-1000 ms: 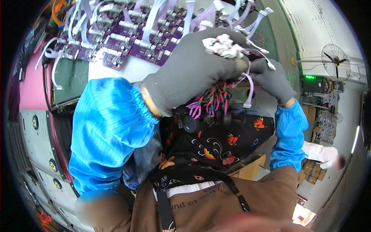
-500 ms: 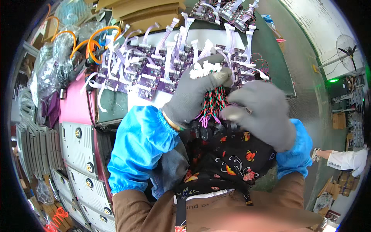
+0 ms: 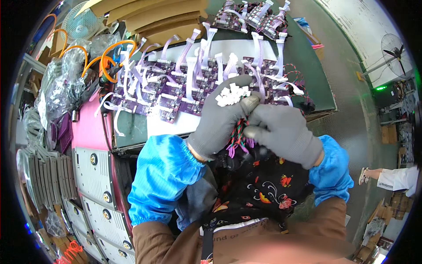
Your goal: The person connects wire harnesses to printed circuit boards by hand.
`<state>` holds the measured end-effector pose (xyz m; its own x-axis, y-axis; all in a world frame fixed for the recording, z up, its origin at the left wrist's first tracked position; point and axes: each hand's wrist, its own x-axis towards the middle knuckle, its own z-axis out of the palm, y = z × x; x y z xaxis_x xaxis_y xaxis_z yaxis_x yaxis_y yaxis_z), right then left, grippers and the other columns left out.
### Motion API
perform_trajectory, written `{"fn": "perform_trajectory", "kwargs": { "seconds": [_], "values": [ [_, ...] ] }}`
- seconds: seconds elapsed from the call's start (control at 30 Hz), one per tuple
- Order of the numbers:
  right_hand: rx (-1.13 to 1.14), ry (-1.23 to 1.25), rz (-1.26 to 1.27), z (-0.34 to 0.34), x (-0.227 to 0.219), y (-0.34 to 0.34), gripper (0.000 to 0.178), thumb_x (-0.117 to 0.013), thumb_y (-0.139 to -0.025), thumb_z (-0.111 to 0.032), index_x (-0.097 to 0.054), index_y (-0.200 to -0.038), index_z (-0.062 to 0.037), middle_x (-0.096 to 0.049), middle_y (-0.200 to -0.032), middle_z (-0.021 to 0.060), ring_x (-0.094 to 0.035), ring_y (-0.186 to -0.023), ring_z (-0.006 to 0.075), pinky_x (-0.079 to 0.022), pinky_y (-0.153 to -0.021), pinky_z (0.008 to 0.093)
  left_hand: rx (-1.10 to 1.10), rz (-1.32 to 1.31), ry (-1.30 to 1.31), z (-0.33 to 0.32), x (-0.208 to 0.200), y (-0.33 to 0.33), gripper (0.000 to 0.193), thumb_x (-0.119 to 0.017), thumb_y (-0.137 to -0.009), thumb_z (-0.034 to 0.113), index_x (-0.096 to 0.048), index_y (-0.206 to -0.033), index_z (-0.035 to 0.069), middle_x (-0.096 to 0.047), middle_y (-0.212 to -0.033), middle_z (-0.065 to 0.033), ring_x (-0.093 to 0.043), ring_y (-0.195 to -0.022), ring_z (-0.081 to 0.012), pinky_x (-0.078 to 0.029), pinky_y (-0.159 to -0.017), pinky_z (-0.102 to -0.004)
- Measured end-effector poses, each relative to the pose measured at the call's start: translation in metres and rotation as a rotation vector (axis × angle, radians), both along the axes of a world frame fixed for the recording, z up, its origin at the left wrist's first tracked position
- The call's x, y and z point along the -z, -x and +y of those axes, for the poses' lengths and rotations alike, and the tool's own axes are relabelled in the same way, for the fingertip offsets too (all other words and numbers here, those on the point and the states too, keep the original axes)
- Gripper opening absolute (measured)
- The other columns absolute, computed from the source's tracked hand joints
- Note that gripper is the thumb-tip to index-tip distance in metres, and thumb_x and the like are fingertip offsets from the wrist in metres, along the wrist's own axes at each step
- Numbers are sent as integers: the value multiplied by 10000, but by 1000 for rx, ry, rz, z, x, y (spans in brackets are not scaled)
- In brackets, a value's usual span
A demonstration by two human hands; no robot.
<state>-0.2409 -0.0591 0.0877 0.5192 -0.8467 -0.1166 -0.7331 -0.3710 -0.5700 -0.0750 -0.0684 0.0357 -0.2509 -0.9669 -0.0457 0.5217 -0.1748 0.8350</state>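
Observation:
My left hand (image 3: 216,116), in a grey glove, is closed round a bundle of thin twisted cables (image 3: 238,135) in red, black and green. Their white plug ends (image 3: 232,94) stick out above the fist, and purple tips hang below it. My right hand (image 3: 281,132), gloved too, is closed on the same bundle from the right, its thumb and fingers pinching at the strands. Just beyond both hands, purple circuit boards (image 3: 169,100) lie in rows on a white sheet (image 3: 169,127), with white-plugged ribbon cables (image 3: 190,75) standing up from them.
More boards (image 3: 263,20) are heaped at the table's far end beside stacked cardboard (image 3: 154,17). Plastic bags (image 3: 66,88) and an orange hose (image 3: 103,57) crowd the left. Silver metal housings (image 3: 94,171) stand at lower left. At the right edge, another person's leg (image 3: 387,178) shows.
My right hand has moved inward and now closes against the bundle, covering more of the strands. The left hand keeps its hold, and the whole view has shifted slightly.

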Motion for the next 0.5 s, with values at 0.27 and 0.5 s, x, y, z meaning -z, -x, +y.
{"fn": "perform_trajectory", "kwargs": {
  "seconds": [0.27, 0.5],
  "values": [
    [121, -129, -340, -34, -15, 43, 159, -619, -854, -143, -606, -869, 15, -578, -730, 26, -552, -696, 94, -469, -628, 291, 83, 19, 27, -2, 2, -2, 538, -734, -855, 138, -500, -1310, -26, -653, -1069, -66, -617, -949, -125, -504, -869, -280],
    [304, -25, -467, -58, -31, 48, 278, -540, -903, -64, -614, -1153, 32, -643, -873, 55, -571, -753, 120, -475, -689, 284, 103, -41, 36, -4, 9, -8, 485, -723, -863, 122, -528, -1286, -16, -663, -1049, -63, -620, -936, -118, -503, -856, -272]
  ]
}}
